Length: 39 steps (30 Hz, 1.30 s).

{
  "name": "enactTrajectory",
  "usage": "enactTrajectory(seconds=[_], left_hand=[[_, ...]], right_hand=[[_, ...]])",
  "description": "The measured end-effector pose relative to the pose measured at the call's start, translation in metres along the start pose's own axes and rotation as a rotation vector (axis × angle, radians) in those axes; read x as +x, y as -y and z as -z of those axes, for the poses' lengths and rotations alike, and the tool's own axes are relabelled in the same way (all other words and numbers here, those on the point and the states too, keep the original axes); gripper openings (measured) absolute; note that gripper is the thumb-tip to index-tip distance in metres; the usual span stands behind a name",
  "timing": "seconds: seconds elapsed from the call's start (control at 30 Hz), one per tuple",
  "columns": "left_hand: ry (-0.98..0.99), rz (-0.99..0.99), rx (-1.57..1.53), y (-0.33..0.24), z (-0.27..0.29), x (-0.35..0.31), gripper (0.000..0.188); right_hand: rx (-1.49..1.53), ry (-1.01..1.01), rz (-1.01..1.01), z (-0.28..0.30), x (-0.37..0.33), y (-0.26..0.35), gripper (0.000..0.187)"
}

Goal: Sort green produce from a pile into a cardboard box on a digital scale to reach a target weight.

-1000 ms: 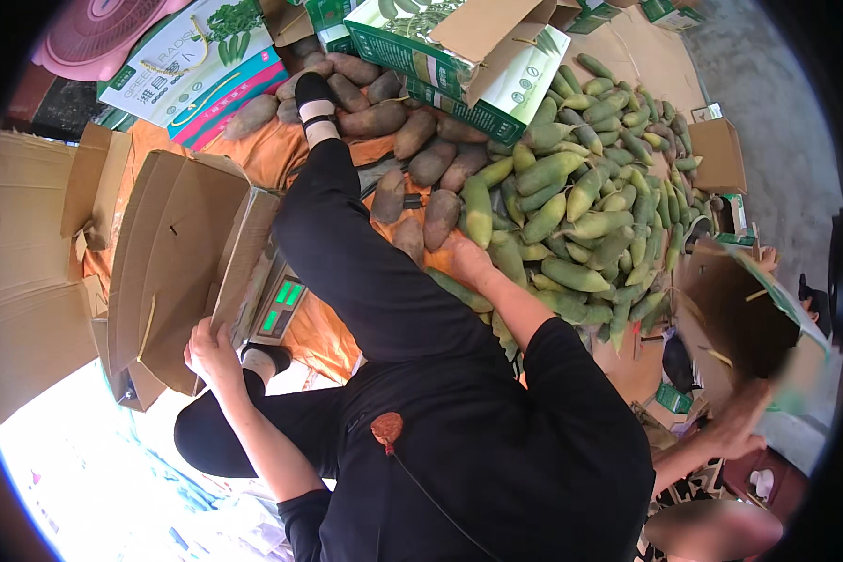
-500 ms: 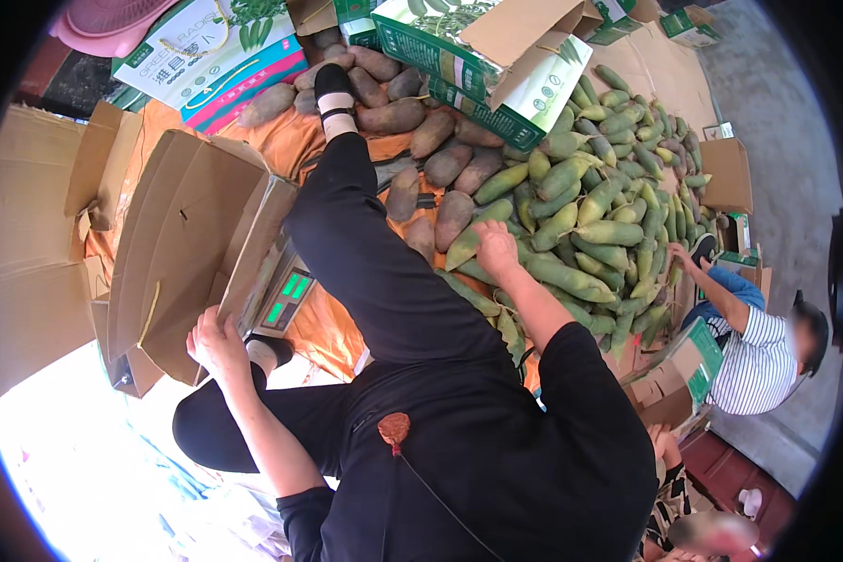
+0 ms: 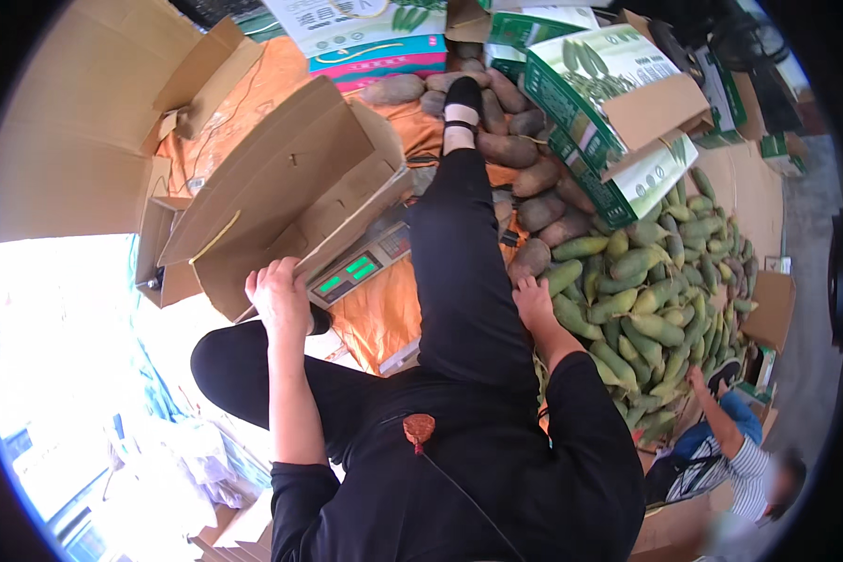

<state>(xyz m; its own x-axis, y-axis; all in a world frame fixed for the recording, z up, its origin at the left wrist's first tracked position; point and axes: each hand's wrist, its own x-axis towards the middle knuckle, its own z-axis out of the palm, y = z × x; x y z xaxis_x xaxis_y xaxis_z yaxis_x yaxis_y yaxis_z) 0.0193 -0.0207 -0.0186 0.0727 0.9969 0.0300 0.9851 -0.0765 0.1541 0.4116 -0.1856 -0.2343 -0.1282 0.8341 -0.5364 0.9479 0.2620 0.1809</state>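
Bent fingers of my left hand (image 3: 279, 295) are closed over the near edge of an open cardboard box (image 3: 332, 201), which lies tilted with its inside showing. Under the box's right side is a scale (image 3: 363, 267) with lit green displays. Beside my outstretched leg, my right hand (image 3: 536, 307) has its fingers curled at the near end of a green radish (image 3: 562, 277), on the left edge of a large pile of green radishes (image 3: 660, 309). Its fingertips are partly hidden. Brownish-purple tubers (image 3: 537, 212) lie just beyond, around my foot.
Green-and-white cartons (image 3: 609, 103) stand behind the pile, with a white, blue and pink carton (image 3: 375, 56) at the far left. Another big opened cardboard box (image 3: 75, 122) is on the left. At right, a person in a striped shirt (image 3: 749, 478) reaches to the pile.
The whole view has swung, so the scene sits further right. My right hand has drawn back from the middle of the radish toward its near end. My left hand stays at the box edge.
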Motion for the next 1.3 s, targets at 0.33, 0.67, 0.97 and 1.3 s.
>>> enactTrajectory(seconds=[0.33,0.67,0.97,1.3], left_hand=[[-0.018,-0.013,-0.046,0.005,0.005,-0.003,0.017],[-0.054,-0.031,-0.042,0.006,0.002,-0.011,0.010],[-0.079,-0.081,-0.019,0.008,0.000,-0.010,0.006],[-0.052,-0.092,0.062,0.004,-0.002,-0.008,0.010]], right_hand=[[0.464,-0.292,-0.357,0.057,-0.010,-0.064,0.049],[1.655,-0.994,-0.105,0.263,-0.002,-0.089,0.056],[1.316,-1.122,0.546,0.430,0.039,0.029,0.051],[0.331,-0.530,0.351,0.374,0.134,0.145,0.019]])
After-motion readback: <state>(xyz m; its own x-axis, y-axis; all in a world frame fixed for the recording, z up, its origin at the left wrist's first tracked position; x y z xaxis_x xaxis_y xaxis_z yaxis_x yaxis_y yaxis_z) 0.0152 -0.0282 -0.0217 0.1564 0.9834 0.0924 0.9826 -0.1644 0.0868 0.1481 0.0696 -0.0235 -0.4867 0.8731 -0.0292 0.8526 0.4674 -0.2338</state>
